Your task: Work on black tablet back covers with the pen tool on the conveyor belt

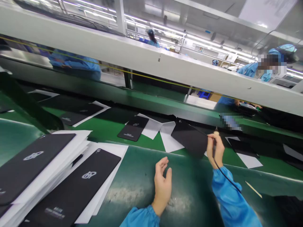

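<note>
Green conveyor belt (106, 129) on a bright factory line carries black back covers (133, 127) on white sheets (151, 128). The person's right hand (215, 150) is clenched around a corded tool (216, 133) at the edge of one black cover (190, 138); the left hand (163, 183) lies open, holding nothing. With no hand steadying it, the cover could slide and the tip scratch it.

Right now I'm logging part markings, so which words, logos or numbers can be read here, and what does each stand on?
No words or numbers can be read.
Front black cover: white emblem; the print line below it is blurred.
Stacked cover: white emblem only.
Belt cover: emblem and print too small to read.
Plain cover beside the right hand and its corded tool: no marking shows.
</note>
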A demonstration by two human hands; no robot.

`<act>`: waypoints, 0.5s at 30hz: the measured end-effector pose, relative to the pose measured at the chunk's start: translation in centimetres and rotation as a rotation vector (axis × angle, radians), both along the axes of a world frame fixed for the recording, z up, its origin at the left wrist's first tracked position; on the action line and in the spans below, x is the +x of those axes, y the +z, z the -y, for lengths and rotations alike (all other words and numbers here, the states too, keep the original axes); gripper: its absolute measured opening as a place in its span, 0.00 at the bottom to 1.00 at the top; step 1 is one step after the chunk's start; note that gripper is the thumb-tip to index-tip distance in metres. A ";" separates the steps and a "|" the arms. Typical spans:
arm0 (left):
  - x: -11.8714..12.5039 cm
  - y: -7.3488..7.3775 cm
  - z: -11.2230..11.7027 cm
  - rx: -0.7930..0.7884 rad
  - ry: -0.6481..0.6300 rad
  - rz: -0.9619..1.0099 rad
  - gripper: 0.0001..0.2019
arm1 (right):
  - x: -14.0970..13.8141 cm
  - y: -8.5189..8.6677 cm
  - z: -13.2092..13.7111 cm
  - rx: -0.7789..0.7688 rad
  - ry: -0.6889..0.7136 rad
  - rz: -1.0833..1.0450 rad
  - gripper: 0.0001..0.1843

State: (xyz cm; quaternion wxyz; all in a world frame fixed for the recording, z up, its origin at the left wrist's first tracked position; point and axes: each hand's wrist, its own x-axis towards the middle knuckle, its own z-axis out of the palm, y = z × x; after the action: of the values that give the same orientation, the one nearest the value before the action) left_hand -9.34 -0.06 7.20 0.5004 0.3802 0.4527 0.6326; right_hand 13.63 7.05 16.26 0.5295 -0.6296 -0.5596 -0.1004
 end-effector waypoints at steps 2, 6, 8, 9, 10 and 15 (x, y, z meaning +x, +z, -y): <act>-0.4 0.1 -0.5 -0.012 0.074 0.022 0.19 | 1.3 -0.1 2.9 0.019 0.064 -0.026 0.13; -0.4 0.3 -0.8 -0.130 -0.126 0.186 0.21 | 2.5 -1.9 7.6 -0.156 0.190 -0.021 0.11; 0.0 0.4 -0.6 -0.184 -0.278 0.269 0.18 | 2.6 -2.8 8.9 -0.235 0.235 -0.007 0.10; 0.1 0.4 -0.5 -0.202 -0.330 0.293 0.17 | 2.6 -3.1 9.3 -0.253 0.250 0.010 0.10; 0.2 0.5 -0.4 -0.215 -0.364 0.305 0.16 | 2.7 -3.3 9.6 -0.246 0.258 0.042 0.09; 0.6 0.3 0.0 -0.280 -0.470 0.273 0.20 | 4.1 -2.6 10.6 -0.059 0.212 0.282 0.15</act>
State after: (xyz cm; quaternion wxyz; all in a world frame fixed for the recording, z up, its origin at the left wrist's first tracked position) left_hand -8.78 -0.10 7.53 0.7369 0.3133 0.3638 0.4759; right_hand 17.71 -3.56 13.66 0.4347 -0.5620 -0.6943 -0.1146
